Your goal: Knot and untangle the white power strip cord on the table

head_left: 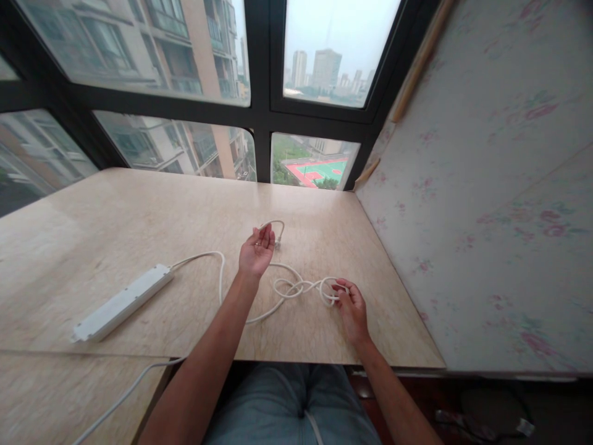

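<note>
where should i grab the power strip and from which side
Grip the power strip across its narrow width near the middle, coming from above. It lies flat on the table, long and slim, and its cord leaves the far end, so a mid-body hold should balance.

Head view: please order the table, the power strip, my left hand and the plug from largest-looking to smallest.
1. table
2. power strip
3. left hand
4. plug on the cable; it is also the farthest, so distance shrinks it somewhat.
</note>
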The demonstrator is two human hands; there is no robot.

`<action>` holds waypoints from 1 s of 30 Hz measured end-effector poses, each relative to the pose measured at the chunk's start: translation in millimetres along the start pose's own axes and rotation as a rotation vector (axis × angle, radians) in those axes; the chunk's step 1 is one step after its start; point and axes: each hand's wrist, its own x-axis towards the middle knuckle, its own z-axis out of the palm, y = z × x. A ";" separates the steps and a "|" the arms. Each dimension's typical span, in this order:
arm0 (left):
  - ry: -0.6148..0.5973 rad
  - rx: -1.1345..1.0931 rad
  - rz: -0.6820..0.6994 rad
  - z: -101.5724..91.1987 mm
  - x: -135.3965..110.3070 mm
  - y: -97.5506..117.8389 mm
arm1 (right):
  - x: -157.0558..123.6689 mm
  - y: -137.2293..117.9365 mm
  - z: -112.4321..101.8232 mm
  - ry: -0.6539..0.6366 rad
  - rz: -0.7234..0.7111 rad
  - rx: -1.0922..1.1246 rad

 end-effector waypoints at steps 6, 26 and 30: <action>-0.077 0.380 -0.102 14.7 11.5 0.5 | -3.3 -7.2 4.9 0.025 0.001 0.034; -0.381 1.337 0.402 -40.3 -87.0 1.0 | -3.4 -3.3 3.8 0.008 -0.044 0.016; -0.488 1.598 0.477 -68.7 -94.3 -18.0 | -4.7 -6.3 5.6 0.007 -0.073 0.006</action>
